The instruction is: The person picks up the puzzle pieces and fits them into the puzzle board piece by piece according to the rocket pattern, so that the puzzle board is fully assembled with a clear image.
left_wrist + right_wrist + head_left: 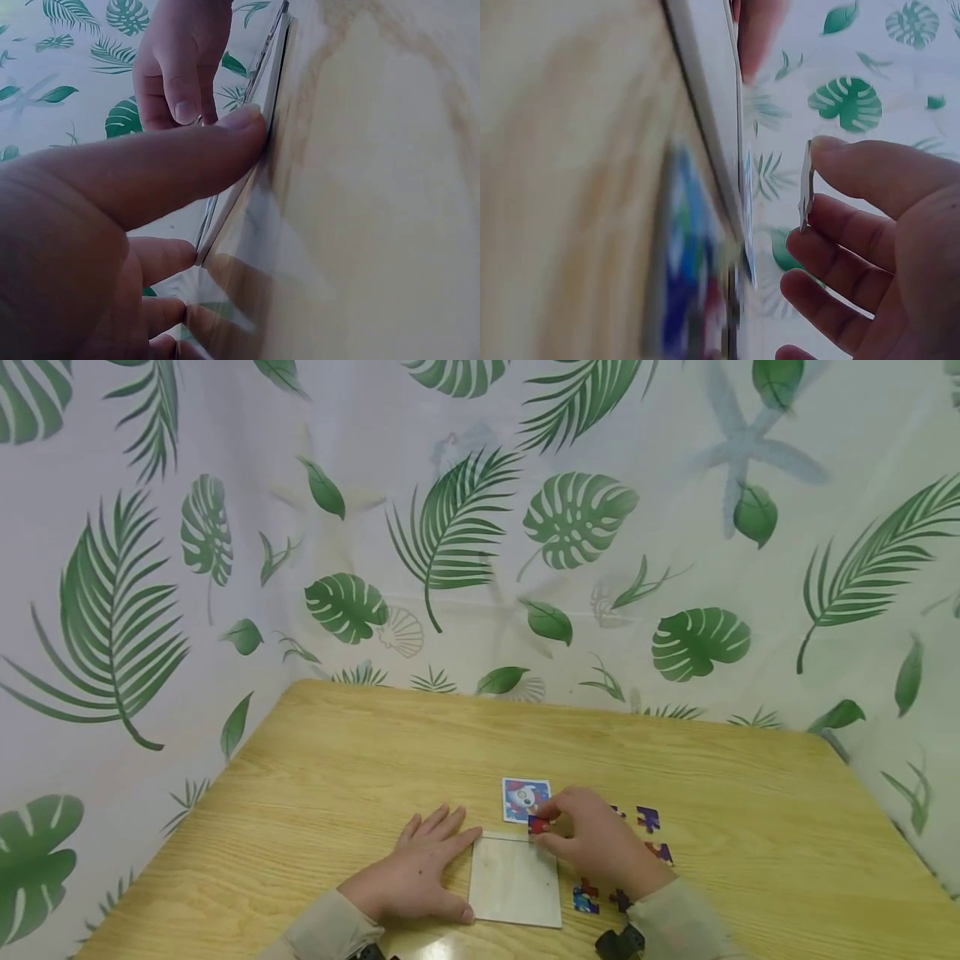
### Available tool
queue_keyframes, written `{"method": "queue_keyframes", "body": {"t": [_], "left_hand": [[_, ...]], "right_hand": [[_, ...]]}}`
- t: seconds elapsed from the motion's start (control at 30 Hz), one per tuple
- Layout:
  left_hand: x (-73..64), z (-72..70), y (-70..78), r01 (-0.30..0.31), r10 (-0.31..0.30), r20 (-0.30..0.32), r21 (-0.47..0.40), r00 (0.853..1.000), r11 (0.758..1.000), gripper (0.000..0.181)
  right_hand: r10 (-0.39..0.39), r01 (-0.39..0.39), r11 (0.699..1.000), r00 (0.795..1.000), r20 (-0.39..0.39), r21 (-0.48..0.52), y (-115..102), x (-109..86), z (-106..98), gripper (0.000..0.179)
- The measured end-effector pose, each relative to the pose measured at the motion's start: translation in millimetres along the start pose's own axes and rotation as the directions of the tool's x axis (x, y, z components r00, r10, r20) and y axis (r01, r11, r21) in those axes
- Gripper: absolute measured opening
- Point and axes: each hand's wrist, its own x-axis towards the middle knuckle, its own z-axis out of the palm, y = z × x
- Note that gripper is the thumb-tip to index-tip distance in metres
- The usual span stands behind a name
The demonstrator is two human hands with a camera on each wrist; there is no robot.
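Observation:
A square wooden puzzle tray lies on the table in the head view. My left hand rests spread at its left side, thumb and fingertips touching the edge; the left wrist view shows the thumb against the rim. Over the tray's top right corner, my right hand pinches a red and purple puzzle piece. In the right wrist view that piece appears edge-on between thumb and fingers, held off the surface. A picture card with a white character lies just beyond the tray, partly covered by the right hand.
Loose puzzle pieces lie to the right: a purple one, a red and purple one, a blue one and a dark one near the right wrist. A leaf-patterned curtain hangs behind the wooden table.

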Motion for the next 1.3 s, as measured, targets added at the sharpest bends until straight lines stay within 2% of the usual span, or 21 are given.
{"method": "queue_keyframes", "body": {"t": [0.33,0.57,0.93,1.1,1.3], "left_hand": [[2.0,-3.3,1.4,0.005,-0.005,0.012,-0.001,1.000,1.000,0.103],[4.8,-3.6,2.2,0.009,-0.009,0.006,0.009,1.000,1.000,0.103],[0.7,1.0,0.9,-0.013,0.013,-0.006,0.008,1.000,1.000,0.105],[4.2,-1.1,2.2,-0.039,0.039,-0.031,0.022,0.999,0.999,0.104],[2.8,1.0,1.4,-0.020,0.021,-0.009,0.015,1.000,1.000,0.103]], "right_hand": [[-0.111,0.112,0.994,0.993,0.037,-0.008,-21.9,1.7,12.0,0.017],[-0.191,0.192,0.978,0.981,0.013,-0.078,-32.5,5.4,21.6,0.022],[-0.136,0.140,0.981,0.990,0.034,-0.135,-34.9,7.7,37.3,0.025],[-0.138,0.135,0.972,0.990,-0.003,-0.194,-36.7,8.9,35.4,0.027],[-0.137,0.137,0.976,0.990,0.012,-0.168,-37.4,5.7,39.6,0.026]]}}
